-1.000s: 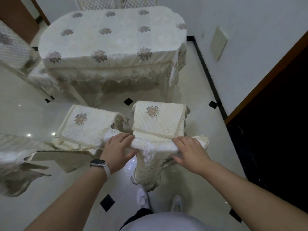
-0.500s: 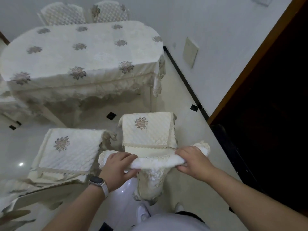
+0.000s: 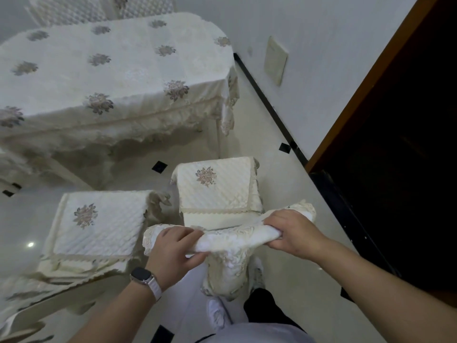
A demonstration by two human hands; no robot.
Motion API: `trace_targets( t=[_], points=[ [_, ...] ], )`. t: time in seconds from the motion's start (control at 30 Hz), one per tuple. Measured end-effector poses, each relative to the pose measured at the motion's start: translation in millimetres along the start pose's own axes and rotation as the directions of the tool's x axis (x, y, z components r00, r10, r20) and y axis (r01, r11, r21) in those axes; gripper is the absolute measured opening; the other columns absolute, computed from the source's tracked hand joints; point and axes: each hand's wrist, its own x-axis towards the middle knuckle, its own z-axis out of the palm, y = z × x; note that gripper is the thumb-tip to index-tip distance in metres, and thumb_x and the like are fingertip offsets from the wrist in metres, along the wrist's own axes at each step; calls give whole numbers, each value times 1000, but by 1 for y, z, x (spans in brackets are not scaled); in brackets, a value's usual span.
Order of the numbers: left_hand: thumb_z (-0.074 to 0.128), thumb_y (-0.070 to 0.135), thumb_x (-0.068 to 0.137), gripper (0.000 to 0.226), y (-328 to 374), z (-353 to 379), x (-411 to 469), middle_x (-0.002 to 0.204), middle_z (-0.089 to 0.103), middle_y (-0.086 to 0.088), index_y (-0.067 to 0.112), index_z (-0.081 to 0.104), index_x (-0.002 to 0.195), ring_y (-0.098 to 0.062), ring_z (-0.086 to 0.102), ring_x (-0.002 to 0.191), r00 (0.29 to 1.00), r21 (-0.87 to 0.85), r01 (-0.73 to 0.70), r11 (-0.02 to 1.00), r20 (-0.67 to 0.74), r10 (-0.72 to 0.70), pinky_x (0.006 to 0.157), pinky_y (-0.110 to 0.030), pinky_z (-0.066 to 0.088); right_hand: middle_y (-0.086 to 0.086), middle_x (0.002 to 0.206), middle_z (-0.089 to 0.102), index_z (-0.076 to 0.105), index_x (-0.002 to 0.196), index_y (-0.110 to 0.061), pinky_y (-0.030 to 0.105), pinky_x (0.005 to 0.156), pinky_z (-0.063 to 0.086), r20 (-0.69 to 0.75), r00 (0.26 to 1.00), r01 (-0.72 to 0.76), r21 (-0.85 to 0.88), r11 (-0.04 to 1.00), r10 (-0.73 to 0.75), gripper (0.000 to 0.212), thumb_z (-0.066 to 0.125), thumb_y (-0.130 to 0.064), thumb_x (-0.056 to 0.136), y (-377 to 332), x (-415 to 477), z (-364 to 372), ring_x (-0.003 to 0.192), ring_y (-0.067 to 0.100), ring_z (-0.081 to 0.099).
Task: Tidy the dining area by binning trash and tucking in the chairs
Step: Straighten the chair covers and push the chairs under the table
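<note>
While the left hand (image 3: 173, 248) and right hand (image 3: 289, 231) grip opposite ends of the back rail of the chair (image 3: 217, 186), its seat points straight ahead. The near edge of the tabletop (image 3: 111, 70) lies ahead and leftward, apart from the seat.

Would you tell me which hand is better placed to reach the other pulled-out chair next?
Left, probably: the left hand grips the backrest end beside that second chair, while the right hand grips the far end.

No readable text, labels or numbers anywhere, as far as visible.
</note>
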Motion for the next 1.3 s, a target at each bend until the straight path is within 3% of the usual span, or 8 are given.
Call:
trace_targets(
  t=[0.1,0.27,0.5,0.63,0.8,1.3],
  points=[
    [54,60,89,44,-3,-4,5,93,68,4,21,70,103,-18,60,84,1000,10,18,1000,19,-18,77,-34,46,-5,82,67,70,87,-19,40,68,53,-57,998,32,11,999,-32,31,67,-45,70,3,8,-4,77,18,62],
    [66,52,80,42,-9,-17,45,95,70,3,19,75,104,-23,64,82,993,45,101,994,59,-103,74,-40,50,-5,76,63,70,86,-20,35,59,51,-181,981,86,66,994,-73,35,65,-50,70,15,37,-26,68,18,60],
    [65,52,79,45,-12,-28,106,96,71,3,17,74,105,-20,64,82,981,56,192,980,13,-193,73,-39,52,-6,76,65,72,87,-19,25,61,42,-281,956,109,71,992,-85,40,64,-52,66,39,88,-64,67,18,61],
    [65,52,79,43,-10,-30,134,95,69,5,20,73,107,-19,64,81,970,83,245,966,-12,-244,72,-40,52,-9,81,66,72,89,-23,25,67,38,-281,957,100,72,992,-76,42,60,-55,65,56,113,-83,72,17,62],
    [63,53,79,43,-3,-28,170,87,68,7,19,74,103,-13,57,69,962,122,267,956,-94,-256,64,-21,38,-10,82,66,71,90,-24,27,70,40,-292,952,120,75,990,-93,47,59,-63,67,80,143,-102,75,15,61],
    [63,50,79,42,-22,-33,200,89,70,5,18,75,103,-16,60,73,952,113,291,950,-132,-276,66,-27,40,-5,84,67,71,92,-19,31,72,46,-301,932,234,72,969,-203,46,65,-58,70,95,189,-113,76,19,62]
  ],
)
